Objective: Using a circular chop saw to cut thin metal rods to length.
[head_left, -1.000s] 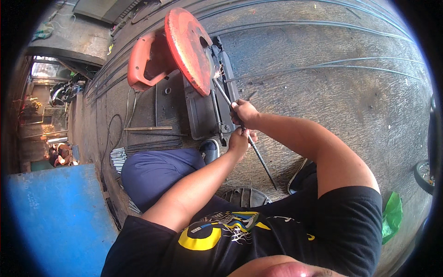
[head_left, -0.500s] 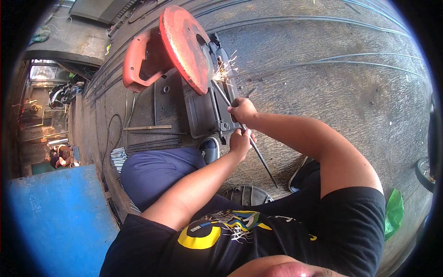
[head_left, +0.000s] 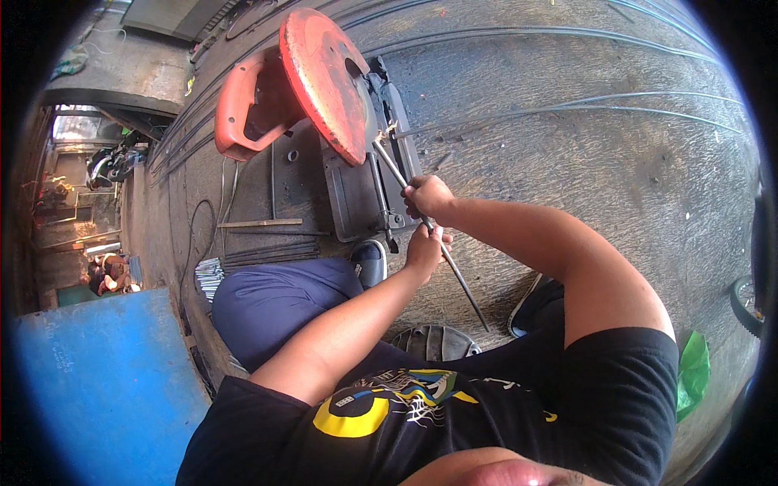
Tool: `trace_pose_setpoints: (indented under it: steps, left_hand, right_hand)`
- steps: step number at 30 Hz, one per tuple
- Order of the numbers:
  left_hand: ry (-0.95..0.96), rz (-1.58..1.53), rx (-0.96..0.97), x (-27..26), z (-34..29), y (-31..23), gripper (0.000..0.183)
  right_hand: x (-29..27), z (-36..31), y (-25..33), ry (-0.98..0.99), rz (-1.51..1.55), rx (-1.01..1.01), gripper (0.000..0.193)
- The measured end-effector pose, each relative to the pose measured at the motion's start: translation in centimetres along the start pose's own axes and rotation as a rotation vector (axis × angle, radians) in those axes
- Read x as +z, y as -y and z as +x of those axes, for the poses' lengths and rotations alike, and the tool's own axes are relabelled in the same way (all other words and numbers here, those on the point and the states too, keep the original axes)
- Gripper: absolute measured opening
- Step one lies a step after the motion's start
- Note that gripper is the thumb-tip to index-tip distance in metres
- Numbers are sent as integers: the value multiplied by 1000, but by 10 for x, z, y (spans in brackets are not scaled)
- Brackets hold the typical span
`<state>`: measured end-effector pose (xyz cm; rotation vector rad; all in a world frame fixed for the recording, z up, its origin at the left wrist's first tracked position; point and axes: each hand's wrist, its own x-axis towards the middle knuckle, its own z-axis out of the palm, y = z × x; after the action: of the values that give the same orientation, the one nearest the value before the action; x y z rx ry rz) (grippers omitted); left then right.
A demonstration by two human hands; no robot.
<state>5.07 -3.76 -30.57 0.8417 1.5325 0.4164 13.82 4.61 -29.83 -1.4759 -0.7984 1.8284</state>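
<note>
Both my hands grip one thin metal rod (head_left: 462,283), which slants from near my feet up toward a cut-off saw. My right hand (head_left: 428,199) wraps round its upper part. Just below it, my left hand (head_left: 426,249) closes round the same rod. The rod's far tip lies beside the blade of the cut-off saw, next to its red guard (head_left: 322,85), and a few sparks (head_left: 387,131) show there. The saw's red handle (head_left: 235,109) sticks out to the left, and its dark metal base (head_left: 347,206) rests on the floor.
Long thin rods (head_left: 519,32) run across the floor beyond the saw. A bundle of short cut rods (head_left: 210,278) lies by my left knee. A blue panel (head_left: 105,381) stands at lower left. At right are a green plastic piece (head_left: 693,377) and a wheel (head_left: 743,306).
The spray of sparks at the blade has shrunk to a few. The rod's tip has drawn slightly away from the blade. My hands keep nearly the same place.
</note>
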Motion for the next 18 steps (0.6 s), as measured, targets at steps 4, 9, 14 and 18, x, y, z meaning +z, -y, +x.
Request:
trace_pose_setpoints:
  steps: [4,9,14,18]
  left_hand:
    - [36,-67,-18,-1,0,-3,17]
    - [-12,-55,9,-4,0,-5,18]
    - [-7,72,11,-1,-5,-11,22]
    - [-14,52,24,0,-5,-12,22]
  right_hand:
    - [-1,3,-3,30,36,-17,23]
    - [7,7,-5,-1,173,24,20]
    - [14,-1,-5,-186,62,-111,27]
    - [12,-4,-1,-234,77,-72,21]
